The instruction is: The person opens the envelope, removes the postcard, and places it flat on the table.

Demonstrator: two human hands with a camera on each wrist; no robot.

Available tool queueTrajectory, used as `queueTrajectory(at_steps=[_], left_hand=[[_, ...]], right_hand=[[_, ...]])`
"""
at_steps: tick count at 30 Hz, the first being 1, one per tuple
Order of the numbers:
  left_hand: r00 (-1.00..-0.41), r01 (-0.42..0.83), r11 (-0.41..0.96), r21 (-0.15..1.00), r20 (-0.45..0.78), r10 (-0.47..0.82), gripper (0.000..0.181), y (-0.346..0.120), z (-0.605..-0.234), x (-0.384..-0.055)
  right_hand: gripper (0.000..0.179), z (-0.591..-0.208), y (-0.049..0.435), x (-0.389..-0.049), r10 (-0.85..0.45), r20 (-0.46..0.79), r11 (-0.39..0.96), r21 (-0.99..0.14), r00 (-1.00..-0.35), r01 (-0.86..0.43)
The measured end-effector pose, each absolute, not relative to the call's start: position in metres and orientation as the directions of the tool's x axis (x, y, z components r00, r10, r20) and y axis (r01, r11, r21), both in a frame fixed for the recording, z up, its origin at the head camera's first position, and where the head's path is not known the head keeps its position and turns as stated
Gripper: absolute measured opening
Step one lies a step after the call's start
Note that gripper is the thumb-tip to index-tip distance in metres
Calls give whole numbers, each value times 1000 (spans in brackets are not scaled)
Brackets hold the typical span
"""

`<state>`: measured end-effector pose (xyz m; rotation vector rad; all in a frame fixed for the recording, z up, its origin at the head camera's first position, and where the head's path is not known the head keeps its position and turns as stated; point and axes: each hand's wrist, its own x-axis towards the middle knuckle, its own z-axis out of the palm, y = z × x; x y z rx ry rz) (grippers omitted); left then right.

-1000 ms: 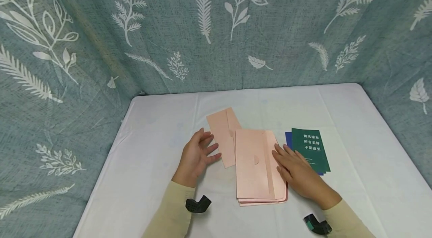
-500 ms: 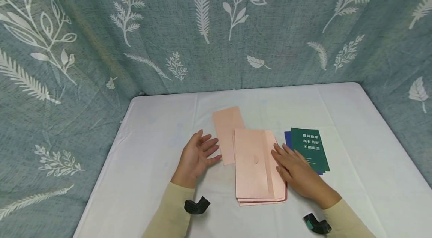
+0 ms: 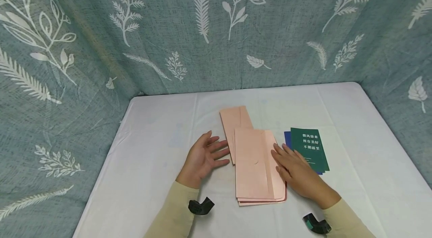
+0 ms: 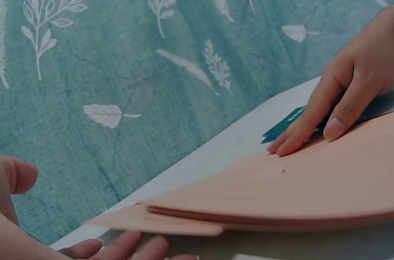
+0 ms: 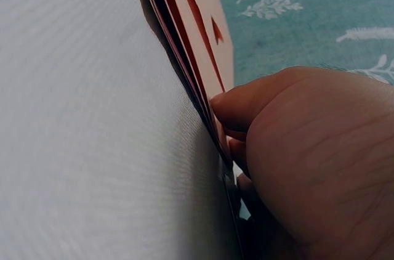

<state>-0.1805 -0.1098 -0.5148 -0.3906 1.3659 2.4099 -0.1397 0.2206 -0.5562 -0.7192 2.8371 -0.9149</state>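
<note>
A pile of pale pink envelopes (image 3: 250, 174) lies near the middle of the table, the top one with its flap side up. From under the pile's upper left, another pink envelope (image 3: 234, 118) sticks out at a slant. My left hand (image 3: 205, 157) is palm turned inward, fingers extended, its fingertips right at the slanted envelope's left edge. My right hand (image 3: 298, 174) rests flat along the pile's right edge, fingers on the top envelope. In the right wrist view, the thumb side of that hand lies against the edges of the layered pile (image 5: 191, 32).
A green card (image 3: 307, 140) with white lettering lies to the right, over a blue card (image 3: 288, 139); my right hand partly covers them. A white cloth (image 3: 162, 129) covers the table. Behind it hangs a leaf-patterned teal curtain (image 3: 216, 65).
The slanted envelope has slid right and further under the pile, turning more upright. My left hand has followed it rightward. The right hand and the pile have stayed in place.
</note>
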Motion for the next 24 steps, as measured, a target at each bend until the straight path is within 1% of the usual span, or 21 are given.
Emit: queueTrajectory(at_steps=[5, 10, 18, 24], left_hand=[[-912, -408, -498, 765, -371, 178, 51, -101, -518, -185], [-919, -393, -444, 805, -331, 214, 42, -94, -524, -191], [-926, -374, -349, 859, -321, 201, 50, -86, -535, -200], [-931, -360, -319, 877, -316, 184, 49, -82, -544, -204]], right_hand=[[54, -557, 221, -140, -456, 73, 709, -572, -887, -412], [53, -557, 221, -141, -458, 74, 708, -572, -886, -414], [53, -558, 222, -142, -459, 72, 704, -578, -886, -412], [53, -558, 223, -142, -458, 78, 701, -580, -885, -415]])
